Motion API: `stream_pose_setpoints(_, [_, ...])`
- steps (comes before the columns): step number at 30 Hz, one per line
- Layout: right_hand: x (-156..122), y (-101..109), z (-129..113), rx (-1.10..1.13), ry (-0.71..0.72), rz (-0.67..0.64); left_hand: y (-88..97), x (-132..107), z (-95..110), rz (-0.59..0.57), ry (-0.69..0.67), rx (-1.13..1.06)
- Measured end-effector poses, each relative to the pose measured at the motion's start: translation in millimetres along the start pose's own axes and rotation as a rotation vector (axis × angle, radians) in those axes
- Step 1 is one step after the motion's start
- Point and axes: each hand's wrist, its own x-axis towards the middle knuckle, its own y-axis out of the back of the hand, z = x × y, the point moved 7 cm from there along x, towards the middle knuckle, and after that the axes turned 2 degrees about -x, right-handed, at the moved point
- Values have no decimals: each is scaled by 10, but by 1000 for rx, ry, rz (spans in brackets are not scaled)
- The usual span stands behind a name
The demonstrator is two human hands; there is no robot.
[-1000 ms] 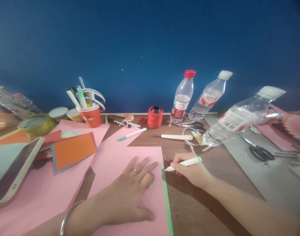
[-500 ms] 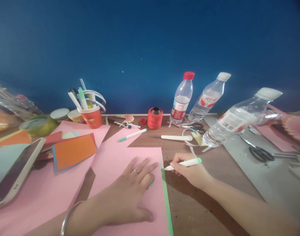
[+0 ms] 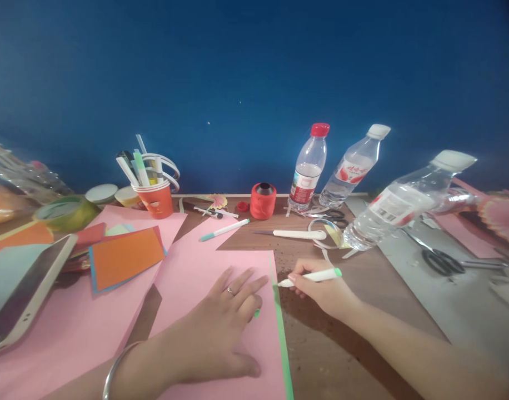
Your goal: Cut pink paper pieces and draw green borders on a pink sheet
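My left hand (image 3: 225, 316) lies spread on a pink sheet of paper (image 3: 200, 266), pressing on it. A small green marker cap (image 3: 257, 313) peeks out beside one of its curled fingers; the rest of the cap is hidden. Between the fingertips of my right hand (image 3: 321, 289) is a white marker (image 3: 319, 275) with a green end, its tip pointing left. That tip meets the right edge of the sheet, where a green stripe (image 3: 282, 333) runs down along the border. The stripe is wider and stronger towards me and thinner above the tip.
Another marker (image 3: 224, 229) lies behind the sheet, near a white-handled knife (image 3: 298, 234) and a red thread spool (image 3: 263, 200). Water bottles (image 3: 308, 172) stand at the back right. Scissors (image 3: 442, 261) rest on a grey board (image 3: 408, 278). Leftwards are a pen cup (image 3: 156, 201), orange card (image 3: 127, 258) and a phone (image 3: 29, 294).
The marker in my right hand has shifted very slightly away from me along the paper's edge. My left hand has stayed in place.
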Motion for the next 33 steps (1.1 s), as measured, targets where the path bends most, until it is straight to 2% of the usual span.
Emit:
stream_pose_setpoints(19, [-23, 27, -6, -10, -8, 18, 12, -9, -12, 19, 1, -31])
stream_pose_setpoints(33, [-20, 10, 0, 46, -22, 8, 19, -7, 2, -20, 24, -14])
